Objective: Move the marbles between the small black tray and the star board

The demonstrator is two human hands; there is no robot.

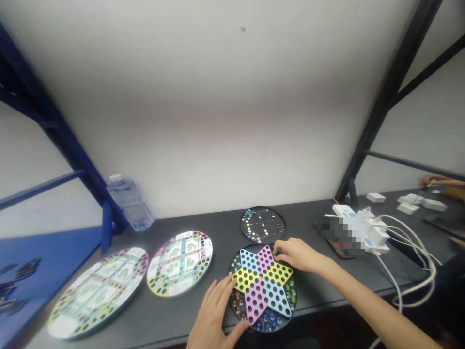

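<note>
A round black marble board with a six-pointed star in pink, yellow and blue [263, 286] lies on the dark table right in front of me, with coloured glass marbles in its black sections. My left hand [214, 310] rests against the board's left side, its fingers spread. My right hand [298, 255] reaches over the upper right of the board, and its fingertips touch the star near the top. Those fingertips hide whether they pinch a marble.
Two large printed round boards [179, 263] [98, 291] lie to the left, and a small black board [262, 224] lies behind. A water bottle [129, 201] stands at back left. White chargers [374, 232], cables and a co-worker's hand [441, 181] are at right.
</note>
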